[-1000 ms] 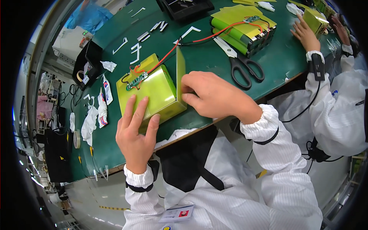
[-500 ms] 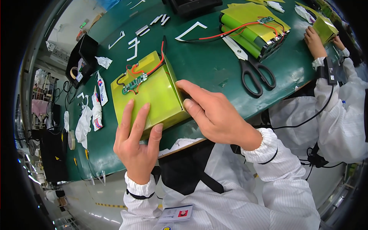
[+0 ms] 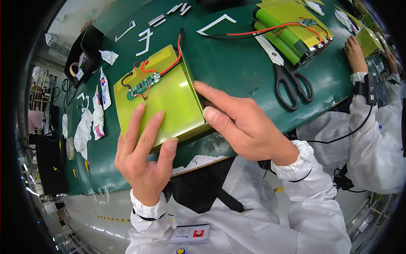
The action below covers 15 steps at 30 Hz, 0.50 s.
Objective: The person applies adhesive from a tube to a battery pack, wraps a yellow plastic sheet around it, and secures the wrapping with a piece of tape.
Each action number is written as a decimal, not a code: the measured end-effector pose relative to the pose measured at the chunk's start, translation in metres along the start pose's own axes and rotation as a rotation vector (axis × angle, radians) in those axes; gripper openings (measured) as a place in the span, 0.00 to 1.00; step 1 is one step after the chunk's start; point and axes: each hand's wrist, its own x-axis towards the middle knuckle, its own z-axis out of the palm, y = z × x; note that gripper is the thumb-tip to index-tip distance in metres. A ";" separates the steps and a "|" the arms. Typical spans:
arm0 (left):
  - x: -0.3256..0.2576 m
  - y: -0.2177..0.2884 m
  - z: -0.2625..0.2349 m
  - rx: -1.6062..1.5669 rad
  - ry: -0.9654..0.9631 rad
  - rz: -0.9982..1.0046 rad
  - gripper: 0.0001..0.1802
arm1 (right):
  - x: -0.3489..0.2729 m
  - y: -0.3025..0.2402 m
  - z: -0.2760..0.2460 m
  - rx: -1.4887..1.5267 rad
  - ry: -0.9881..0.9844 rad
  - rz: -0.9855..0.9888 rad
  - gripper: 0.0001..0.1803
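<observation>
In front of me a battery pack [image 3: 169, 108] wrapped in yellow-green sheet lies on the green table. A small green circuit board [image 3: 144, 86] with red and black wires sits on top of it. My left hand [image 3: 146, 158] rests on the pack's near left part, its fingers spread over the top sheet and its thumb by the near edge. At the right side my right hand [image 3: 243, 120] grips the pack's edge, index finger along the sheet's upright edge and thumb at the near corner. Its other fingers are mostly hidden.
Black-handled scissors [image 3: 285, 78] lie to the right, beside a second battery pack [image 3: 292, 29] with green cells showing. White strips [image 3: 146, 40] are scattered at the back. Glue tubes [image 3: 98, 112] and a crumpled white tissue [image 3: 83, 133] lie left. A co-worker's hand [image 3: 356, 55] holds another pack.
The view has shifted slightly, so the table things sit farther apart in it. Both my hands keep almost the same places on the pack.
</observation>
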 end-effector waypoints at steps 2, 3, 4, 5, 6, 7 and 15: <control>0.002 -0.002 0.000 0.001 -0.014 0.020 0.20 | 0.001 0.000 0.003 0.048 0.052 0.030 0.25; 0.003 -0.002 -0.001 -0.001 -0.014 0.015 0.20 | 0.002 0.001 0.006 0.047 0.049 0.033 0.25; 0.003 -0.002 -0.001 -0.020 -0.024 0.016 0.19 | 0.004 0.003 0.010 0.083 0.116 0.036 0.24; 0.003 -0.001 -0.001 -0.039 -0.034 0.016 0.18 | 0.005 0.004 0.012 0.118 0.184 0.038 0.23; 0.004 -0.001 -0.003 -0.035 -0.032 0.007 0.18 | 0.008 0.004 0.014 0.120 0.174 0.039 0.23; 0.005 0.000 -0.005 -0.059 -0.039 0.002 0.17 | 0.011 0.005 0.015 0.086 0.232 0.053 0.22; 0.004 -0.010 -0.002 -0.207 0.073 -0.049 0.27 | 0.025 -0.032 0.025 -0.552 0.234 0.086 0.15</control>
